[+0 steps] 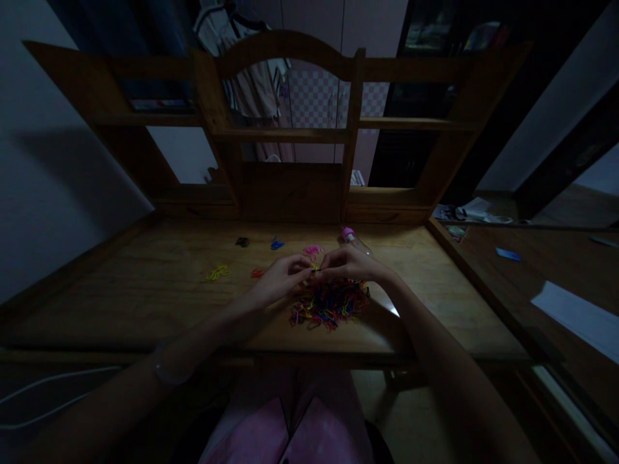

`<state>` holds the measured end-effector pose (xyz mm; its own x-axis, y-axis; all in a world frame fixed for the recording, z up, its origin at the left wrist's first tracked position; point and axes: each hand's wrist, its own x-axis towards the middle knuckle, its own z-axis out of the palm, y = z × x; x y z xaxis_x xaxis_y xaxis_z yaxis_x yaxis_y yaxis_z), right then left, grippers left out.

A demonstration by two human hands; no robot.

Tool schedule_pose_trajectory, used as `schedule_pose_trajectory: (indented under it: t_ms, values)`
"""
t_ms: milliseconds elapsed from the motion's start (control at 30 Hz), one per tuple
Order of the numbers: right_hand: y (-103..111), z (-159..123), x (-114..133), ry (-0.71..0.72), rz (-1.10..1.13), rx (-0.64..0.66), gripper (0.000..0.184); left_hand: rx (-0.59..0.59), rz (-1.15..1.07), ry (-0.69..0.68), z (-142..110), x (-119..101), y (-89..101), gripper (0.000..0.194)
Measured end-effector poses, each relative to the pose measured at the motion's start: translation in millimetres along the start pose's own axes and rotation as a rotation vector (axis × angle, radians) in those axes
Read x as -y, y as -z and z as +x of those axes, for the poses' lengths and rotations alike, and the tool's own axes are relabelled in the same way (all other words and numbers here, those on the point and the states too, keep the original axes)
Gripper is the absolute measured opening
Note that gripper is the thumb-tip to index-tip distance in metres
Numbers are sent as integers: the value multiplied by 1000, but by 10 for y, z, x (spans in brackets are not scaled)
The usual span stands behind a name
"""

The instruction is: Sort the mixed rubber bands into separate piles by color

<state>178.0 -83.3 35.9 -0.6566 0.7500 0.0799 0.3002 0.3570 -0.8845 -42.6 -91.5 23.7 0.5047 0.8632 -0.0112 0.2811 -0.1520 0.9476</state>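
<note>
Left hand and right hand each clamp their grip, apparently on one band. A multicoloured pile lies nearby.

Desktop open far left; hutch bars back; bottle just beyond right hand.

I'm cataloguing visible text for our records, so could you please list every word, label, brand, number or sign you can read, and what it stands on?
No text can be read anywhere in this dim picture.
Blue card: any print is too small and blurred to read.
White sheet: no legible writing.
Pink-topped container: no legible label.
</note>
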Motion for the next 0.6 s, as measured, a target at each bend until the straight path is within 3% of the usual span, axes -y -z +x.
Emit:
schedule_pose_trajectory:
  t_ms: [133, 233, 333, 433, 533, 600]
  values:
    - [18, -3, -7, -16, -31, -23, 31, -16, 13, -8, -21, 9, 54, 25]
    - [26, 2, -6, -3, 0, -91, 32, -82, 85, -27, -30, 30, 268, 30]
    - [35, 3, 10, 28, 25, -174, 31, -227, 287, -61, -96, 121, 713, 33]
    - [37, 0, 32, 17, -12, -244, 32, -350, 654, -4, -236, 308, 1309, 30]
    - [25, 11, 31, 2, -35, -313, 35, -237, 801, 140, -380, 518, 1820, 28]
    - [16, 27, 8, 5, -33, -341, 38, -199, 810, 185, -450, 616, 2009, 31]
